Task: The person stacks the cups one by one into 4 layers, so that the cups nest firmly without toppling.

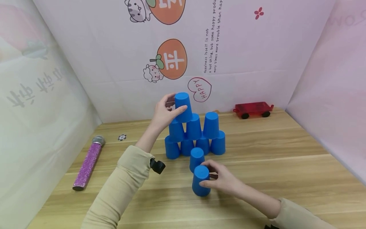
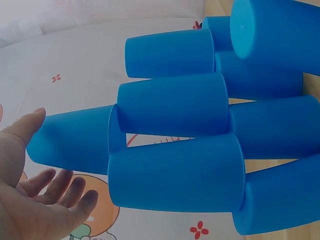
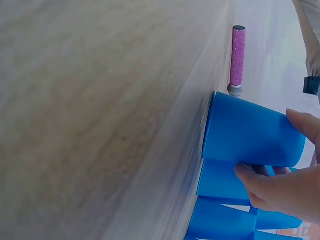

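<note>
Several upside-down blue cups form a stepped pyramid at the back of the table, including a middle-row cup [image 1: 211, 125] and a bottom-row cup [image 1: 218, 143]. At its top my left hand [image 1: 164, 114] holds a blue cup [image 1: 183, 103] between thumb and fingers, its rim at the middle row. The left wrist view shows this top cup [image 2: 75, 140] with the fingertips along its side. In front, my right hand [image 1: 224, 178] grips another upside-down blue cup [image 1: 201, 181] near its base, low at the tabletop. Just behind it stands one more blue cup [image 1: 197, 159].
A purple glittery microphone [image 1: 88, 163] lies on the left of the wooden table [image 1: 271, 178]. Near it is a small round black-and-white chip [image 1: 122, 137]. A red toy wagon [image 1: 253, 110] stands at the back right, by the printed white backdrop [image 1: 243, 47].
</note>
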A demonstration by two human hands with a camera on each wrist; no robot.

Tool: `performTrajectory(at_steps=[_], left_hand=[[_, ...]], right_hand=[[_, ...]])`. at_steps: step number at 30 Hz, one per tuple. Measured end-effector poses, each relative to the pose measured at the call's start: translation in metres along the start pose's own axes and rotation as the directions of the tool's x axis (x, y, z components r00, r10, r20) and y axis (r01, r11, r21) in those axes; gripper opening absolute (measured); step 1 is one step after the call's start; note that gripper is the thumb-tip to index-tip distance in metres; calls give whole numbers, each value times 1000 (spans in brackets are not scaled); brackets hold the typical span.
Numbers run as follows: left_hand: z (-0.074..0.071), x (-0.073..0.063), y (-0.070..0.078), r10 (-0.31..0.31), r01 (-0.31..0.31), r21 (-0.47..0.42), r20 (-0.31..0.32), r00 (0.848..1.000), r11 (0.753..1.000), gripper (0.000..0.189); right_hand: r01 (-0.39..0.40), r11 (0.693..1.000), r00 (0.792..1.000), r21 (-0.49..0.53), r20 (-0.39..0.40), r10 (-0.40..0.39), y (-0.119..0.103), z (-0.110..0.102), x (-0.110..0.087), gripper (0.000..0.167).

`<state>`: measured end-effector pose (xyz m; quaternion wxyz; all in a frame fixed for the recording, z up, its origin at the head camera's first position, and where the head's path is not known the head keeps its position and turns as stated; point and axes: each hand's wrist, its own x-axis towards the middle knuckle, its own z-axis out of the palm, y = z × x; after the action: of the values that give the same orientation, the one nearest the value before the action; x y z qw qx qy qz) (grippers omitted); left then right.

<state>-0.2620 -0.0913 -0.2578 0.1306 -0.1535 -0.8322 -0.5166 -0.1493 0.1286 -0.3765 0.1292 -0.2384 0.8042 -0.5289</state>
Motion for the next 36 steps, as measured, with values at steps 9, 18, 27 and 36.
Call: performTrajectory(at_steps=[9,18,27,36], left_hand=[[-8,-17,-8,34,-35,-30,-20,999,999,64],[-11,-52,-23,54,-54,-51,-3,999,997,58],[4,-84,-42,8,-11,-108,-28,1000,994,51],[25,-102,-60,-46,56,-188,55,997,981,51]], right_hand=[[-25,1000,999,4,-47,25,-1,-8,-5,46],[-32,999,991,-19,-133,29,-2,-24,-14,45],[-57,997,969,-52,-242,43,-4,-41,-25,46],[-24,993,938,-117,-347,-19,-12,-67,-31,41]])
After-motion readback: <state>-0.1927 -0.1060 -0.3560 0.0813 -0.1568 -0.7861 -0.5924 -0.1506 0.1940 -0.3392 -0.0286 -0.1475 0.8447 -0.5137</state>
